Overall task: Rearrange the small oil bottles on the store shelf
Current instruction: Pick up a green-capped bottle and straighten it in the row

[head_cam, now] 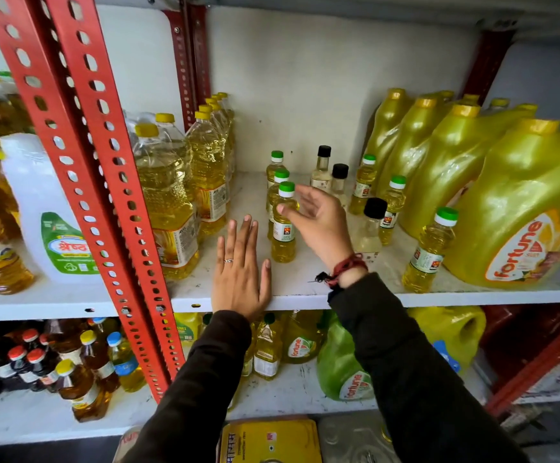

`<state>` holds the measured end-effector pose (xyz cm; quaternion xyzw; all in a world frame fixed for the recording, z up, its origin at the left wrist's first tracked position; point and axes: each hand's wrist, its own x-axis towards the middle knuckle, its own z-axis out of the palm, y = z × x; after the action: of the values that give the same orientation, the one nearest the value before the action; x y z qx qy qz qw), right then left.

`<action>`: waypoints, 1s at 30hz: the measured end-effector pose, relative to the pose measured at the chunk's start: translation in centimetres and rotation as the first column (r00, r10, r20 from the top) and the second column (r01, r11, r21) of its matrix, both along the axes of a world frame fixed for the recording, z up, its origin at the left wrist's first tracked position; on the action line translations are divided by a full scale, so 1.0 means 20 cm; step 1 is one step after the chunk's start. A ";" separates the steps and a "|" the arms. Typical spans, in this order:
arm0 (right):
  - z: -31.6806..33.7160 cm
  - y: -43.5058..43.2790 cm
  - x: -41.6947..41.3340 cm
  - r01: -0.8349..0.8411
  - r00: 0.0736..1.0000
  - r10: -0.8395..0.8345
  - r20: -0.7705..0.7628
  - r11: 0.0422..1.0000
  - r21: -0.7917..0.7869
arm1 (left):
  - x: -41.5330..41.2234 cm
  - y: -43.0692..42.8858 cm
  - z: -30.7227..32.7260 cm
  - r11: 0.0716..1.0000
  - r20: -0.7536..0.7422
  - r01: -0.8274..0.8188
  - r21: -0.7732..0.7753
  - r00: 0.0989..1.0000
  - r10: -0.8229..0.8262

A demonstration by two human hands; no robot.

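Note:
Several small oil bottles stand on the white shelf (305,289). Three green-capped yellow ones form a row at centre, the nearest (283,240) in front. Three clear bottles with black caps (370,228) stand to the right, among more green-capped ones (427,252). My left hand (240,279) lies flat on the shelf's front edge, fingers spread, holding nothing. My right hand (318,222) hovers open beside the nearest green-capped bottle, its thumb touching the bottle's shoulder and its fingers apart.
Large yellow Fortune jugs (519,208) crowd the right of the shelf. Tall clear oil bottles (168,202) stand at the left beside a red slotted upright (105,182). A white jug (48,212) sits further left. More bottles fill the shelf below.

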<state>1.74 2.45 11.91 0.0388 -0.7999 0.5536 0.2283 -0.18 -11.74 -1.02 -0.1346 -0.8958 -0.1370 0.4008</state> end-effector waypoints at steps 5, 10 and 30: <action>-0.10 -0.02 -0.19 0.060 0.997 -0.062 0.049 0.997 0.041 | 0.00 0.00 0.00 1.000 0.007 0.000 -0.004 1.000 0.000; -0.15 -0.03 -0.23 0.101 0.994 -0.105 0.037 0.990 0.096 | -0.01 -0.01 0.00 1.000 0.011 -0.006 -0.015 1.000 0.006; -0.10 0.00 -0.18 0.107 0.989 -0.113 0.091 0.992 0.064 | 0.00 0.00 0.01 1.000 0.030 0.010 0.009 1.000 -0.010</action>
<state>-1.81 2.40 9.86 -0.0250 -0.8267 0.5176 0.2191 -0.14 -11.79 -0.82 -0.1353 -0.9004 -0.1448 0.3874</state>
